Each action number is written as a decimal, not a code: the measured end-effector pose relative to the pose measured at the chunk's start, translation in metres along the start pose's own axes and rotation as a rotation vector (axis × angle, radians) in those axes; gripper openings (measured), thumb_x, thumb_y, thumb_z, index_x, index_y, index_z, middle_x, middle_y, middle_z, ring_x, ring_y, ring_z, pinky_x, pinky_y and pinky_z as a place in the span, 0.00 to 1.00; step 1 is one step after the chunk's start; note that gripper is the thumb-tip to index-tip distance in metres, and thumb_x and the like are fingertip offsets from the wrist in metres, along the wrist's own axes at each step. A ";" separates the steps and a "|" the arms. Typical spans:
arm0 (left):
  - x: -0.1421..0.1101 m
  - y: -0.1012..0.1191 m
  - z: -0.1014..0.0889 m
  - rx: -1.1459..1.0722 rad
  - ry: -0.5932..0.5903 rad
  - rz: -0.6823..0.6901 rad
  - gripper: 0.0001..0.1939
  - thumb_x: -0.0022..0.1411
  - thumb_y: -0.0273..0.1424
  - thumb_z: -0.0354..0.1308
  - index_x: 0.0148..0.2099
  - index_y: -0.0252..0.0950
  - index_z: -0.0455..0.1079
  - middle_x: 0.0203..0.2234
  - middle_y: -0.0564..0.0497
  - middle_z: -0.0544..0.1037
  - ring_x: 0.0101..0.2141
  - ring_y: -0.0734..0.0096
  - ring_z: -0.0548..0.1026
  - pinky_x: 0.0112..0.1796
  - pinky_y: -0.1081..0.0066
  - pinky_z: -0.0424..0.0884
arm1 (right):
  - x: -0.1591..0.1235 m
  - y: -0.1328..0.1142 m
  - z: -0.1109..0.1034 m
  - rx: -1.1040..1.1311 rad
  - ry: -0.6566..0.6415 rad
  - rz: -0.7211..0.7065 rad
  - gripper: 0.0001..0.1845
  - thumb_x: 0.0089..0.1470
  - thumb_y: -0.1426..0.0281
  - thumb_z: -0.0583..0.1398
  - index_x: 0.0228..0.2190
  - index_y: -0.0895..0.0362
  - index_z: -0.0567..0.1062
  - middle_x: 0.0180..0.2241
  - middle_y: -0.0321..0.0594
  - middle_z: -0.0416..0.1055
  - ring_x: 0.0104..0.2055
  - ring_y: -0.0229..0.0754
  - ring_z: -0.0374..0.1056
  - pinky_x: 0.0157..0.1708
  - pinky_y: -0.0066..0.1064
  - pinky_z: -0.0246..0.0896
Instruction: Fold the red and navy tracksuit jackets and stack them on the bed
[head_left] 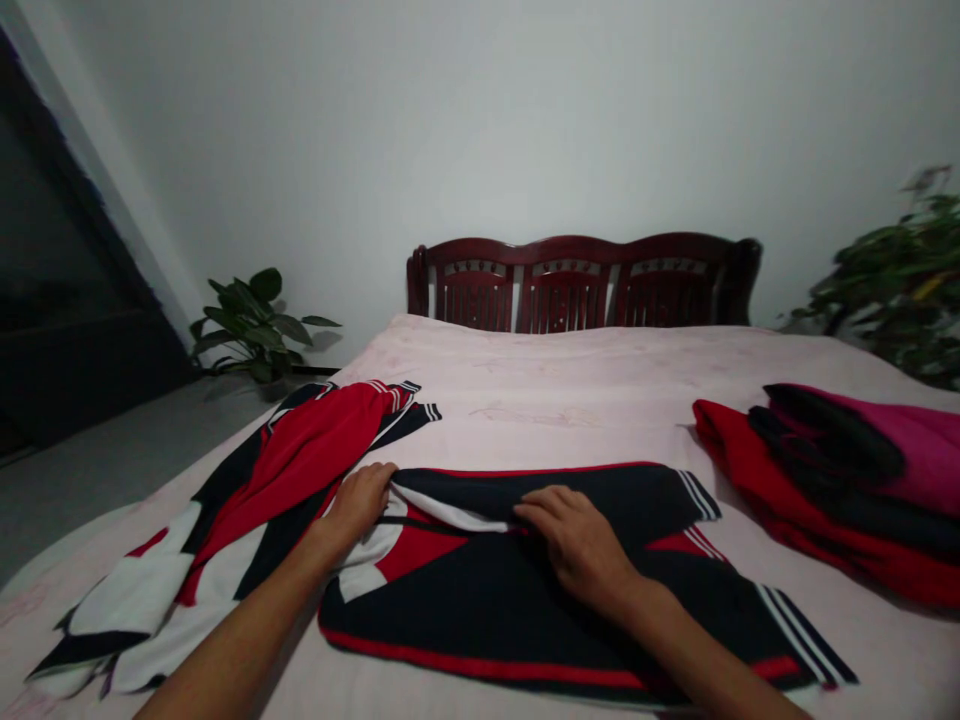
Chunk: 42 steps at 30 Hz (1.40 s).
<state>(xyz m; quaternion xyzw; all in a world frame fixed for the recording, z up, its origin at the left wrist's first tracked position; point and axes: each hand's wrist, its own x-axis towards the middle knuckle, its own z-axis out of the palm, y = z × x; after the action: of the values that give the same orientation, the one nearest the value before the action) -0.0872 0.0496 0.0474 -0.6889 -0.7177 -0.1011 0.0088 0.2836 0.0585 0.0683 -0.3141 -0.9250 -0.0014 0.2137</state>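
A navy, red and white jacket (pixel 465 590) lies on the bed in front of me, its sleeves laid lengthwise with the white-striped cuffs to the right. My left hand (pixel 364 502) is closed on the upper left corner of the jacket, fingertips at the end of the far sleeve. Further right, my right hand (pixel 576 540) pinches the inner edge of that sleeve, where a white strip of lining shows. The thumb of the right hand is mostly hidden. Left of the jacket, a rumpled pile of similar red, navy and white clothes (pixel 300 450) reaches close to my left forearm.
Folded red, black and magenta clothes (pixel 832 470) are stacked on the right of the bed (pixel 555 390), which has a pale pink sheet. Behind it stands a dark wooden headboard (pixel 566 285). Potted plants flank the bed, one left (pixel 255 320) and one right (pixel 900 285).
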 end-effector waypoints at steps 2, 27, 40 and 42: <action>0.000 0.002 -0.002 0.018 -0.023 -0.002 0.16 0.64 0.25 0.49 0.53 0.37 0.69 0.48 0.42 0.77 0.50 0.59 0.75 0.49 0.62 0.69 | 0.004 -0.012 0.002 -0.078 -0.054 -0.116 0.21 0.59 0.77 0.55 0.51 0.52 0.73 0.51 0.44 0.72 0.51 0.48 0.65 0.49 0.40 0.59; 0.006 0.002 0.003 0.032 0.047 -0.107 0.19 0.64 0.22 0.46 0.54 0.37 0.69 0.46 0.43 0.78 0.49 0.61 0.74 0.48 0.65 0.67 | 0.024 0.002 0.010 0.351 0.153 0.066 0.22 0.54 0.77 0.52 0.46 0.52 0.77 0.43 0.40 0.76 0.46 0.43 0.68 0.49 0.37 0.62; -0.009 0.084 -0.009 -0.059 0.144 0.077 0.24 0.67 0.22 0.42 0.61 0.38 0.67 0.62 0.46 0.69 0.64 0.63 0.61 0.65 0.56 0.51 | 0.010 0.023 -0.022 0.188 0.059 0.346 0.27 0.65 0.58 0.49 0.59 0.55 0.69 0.61 0.48 0.66 0.64 0.51 0.60 0.63 0.50 0.52; -0.016 0.115 0.003 -0.124 0.100 0.147 0.23 0.70 0.32 0.43 0.64 0.39 0.64 0.64 0.44 0.66 0.66 0.57 0.59 0.65 0.50 0.50 | 0.011 0.039 -0.012 0.046 0.033 0.355 0.28 0.64 0.57 0.50 0.60 0.56 0.66 0.63 0.49 0.63 0.66 0.53 0.56 0.65 0.53 0.46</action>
<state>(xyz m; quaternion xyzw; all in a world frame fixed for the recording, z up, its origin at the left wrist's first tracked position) 0.0282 0.0378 0.0574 -0.7331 -0.6562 -0.1783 0.0093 0.3036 0.0947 0.0780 -0.4677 -0.8510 0.0521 0.2329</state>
